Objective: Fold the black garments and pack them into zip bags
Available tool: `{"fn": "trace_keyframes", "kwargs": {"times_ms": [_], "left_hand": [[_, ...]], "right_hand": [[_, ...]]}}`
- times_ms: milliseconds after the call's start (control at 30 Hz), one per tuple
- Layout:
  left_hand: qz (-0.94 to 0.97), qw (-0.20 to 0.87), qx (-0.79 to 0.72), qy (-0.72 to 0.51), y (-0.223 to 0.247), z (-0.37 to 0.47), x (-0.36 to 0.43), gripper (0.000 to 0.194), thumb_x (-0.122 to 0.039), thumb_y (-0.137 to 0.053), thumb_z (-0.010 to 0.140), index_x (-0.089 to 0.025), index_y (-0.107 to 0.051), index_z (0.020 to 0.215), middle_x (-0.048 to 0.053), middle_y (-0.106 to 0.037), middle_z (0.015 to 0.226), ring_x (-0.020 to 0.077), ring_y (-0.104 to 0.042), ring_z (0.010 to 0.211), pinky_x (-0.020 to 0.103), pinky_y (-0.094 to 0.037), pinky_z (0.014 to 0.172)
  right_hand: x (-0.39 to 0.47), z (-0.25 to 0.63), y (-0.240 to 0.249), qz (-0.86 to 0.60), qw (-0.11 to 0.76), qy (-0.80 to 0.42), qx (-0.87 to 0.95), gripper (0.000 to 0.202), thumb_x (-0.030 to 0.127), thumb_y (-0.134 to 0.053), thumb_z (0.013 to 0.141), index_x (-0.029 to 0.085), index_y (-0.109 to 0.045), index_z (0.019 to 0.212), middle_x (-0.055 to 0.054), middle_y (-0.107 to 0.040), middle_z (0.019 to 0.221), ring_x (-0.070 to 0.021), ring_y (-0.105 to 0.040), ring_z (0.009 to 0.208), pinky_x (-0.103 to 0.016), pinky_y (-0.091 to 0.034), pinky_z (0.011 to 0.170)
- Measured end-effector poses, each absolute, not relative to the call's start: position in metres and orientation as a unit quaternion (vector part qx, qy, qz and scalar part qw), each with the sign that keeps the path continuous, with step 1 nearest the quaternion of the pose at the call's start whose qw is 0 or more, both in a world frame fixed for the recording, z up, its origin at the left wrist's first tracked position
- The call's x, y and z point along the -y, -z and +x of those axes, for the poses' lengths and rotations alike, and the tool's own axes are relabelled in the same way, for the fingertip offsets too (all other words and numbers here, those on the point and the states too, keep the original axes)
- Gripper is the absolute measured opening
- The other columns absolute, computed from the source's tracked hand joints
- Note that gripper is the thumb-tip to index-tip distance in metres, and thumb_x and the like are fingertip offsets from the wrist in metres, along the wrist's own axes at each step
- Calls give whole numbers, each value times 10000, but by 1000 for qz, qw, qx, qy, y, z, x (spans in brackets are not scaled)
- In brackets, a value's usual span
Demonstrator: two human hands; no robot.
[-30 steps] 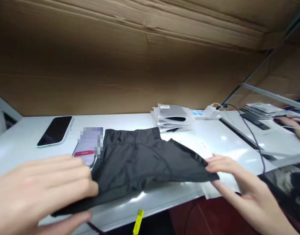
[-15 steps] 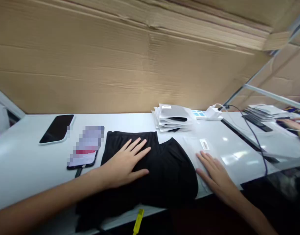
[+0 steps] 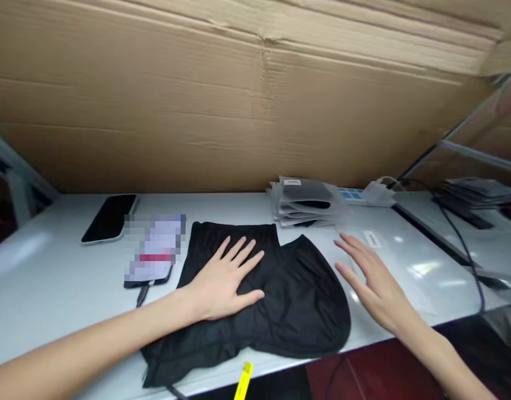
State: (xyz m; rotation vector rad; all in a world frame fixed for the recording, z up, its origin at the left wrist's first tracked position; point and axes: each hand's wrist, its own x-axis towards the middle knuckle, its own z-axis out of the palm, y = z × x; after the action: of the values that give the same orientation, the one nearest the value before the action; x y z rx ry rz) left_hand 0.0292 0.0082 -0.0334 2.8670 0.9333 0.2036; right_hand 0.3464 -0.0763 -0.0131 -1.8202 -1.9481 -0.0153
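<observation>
A black garment [image 3: 305, 300] lies spread on the white table [image 3: 88, 289]. On its left part my left hand [image 3: 228, 280] rests flat, fingers spread, holding nothing. To the right of the garment is my right hand [image 3: 374, 283], its fingers apart and nothing in them; it looks slightly raised over the table. Beyond and beside that hand lies a clear plastic bag with a small white label [image 3: 372, 239]. Behind the garment stands a pile of bagged dark items [image 3: 307, 201].
At the left are a dark phone [image 3: 109, 218] and a lit phone [image 3: 157, 250] with a cable. A white charger [image 3: 378, 193] sits on a power strip at the back right, its cord trailing forward. Cardboard [image 3: 197, 111] walls the back. Yellow tape [image 3: 243, 380] hangs at the front edge.
My right hand has lifted off the clear bag, which now lies farther right of the garment. My left hand stays on the garment. The view has shifted, and the other person's hands have left it.
</observation>
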Motion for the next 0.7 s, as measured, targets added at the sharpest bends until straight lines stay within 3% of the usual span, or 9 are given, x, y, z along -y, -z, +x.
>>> {"fn": "trace_keyframes", "kwargs": {"times_ms": [267, 467, 700], "left_hand": [[944, 82, -313, -69, 33, 26, -9, 740, -666, -376, 905, -213, -331, 1488, 123, -297, 1559, 305, -219, 1458, 535, -168, 1185], [939, 101, -315, -96, 27, 28, -10, 693, -632, -366, 929, -198, -370, 1469, 120, -320, 1551, 298, -248, 1449, 512, -189, 1194], [940, 99, -314, -90, 14, 1, 6, 648, -551, -431, 939, -195, -358, 1476, 110, -321, 1551, 309, -269, 1440, 510, -266, 1173]], "right_hand": [[59, 267, 43, -650, 139, -45, 746, 626, 531, -437, 929, 116, -493, 1394, -170, -456, 1473, -327, -382, 1385, -575, -323, 1124], [51, 289, 51, -647, 142, -25, 748, 588, 537, -406, 942, 194, -469, 1415, -129, -440, 1495, -306, -356, 1403, -579, -314, 1123], [52, 289, 49, -662, 126, -27, 739, 608, 550, -371, 948, 166, -466, 1410, -134, -440, 1496, -294, -347, 1410, -553, -301, 1138]]}}
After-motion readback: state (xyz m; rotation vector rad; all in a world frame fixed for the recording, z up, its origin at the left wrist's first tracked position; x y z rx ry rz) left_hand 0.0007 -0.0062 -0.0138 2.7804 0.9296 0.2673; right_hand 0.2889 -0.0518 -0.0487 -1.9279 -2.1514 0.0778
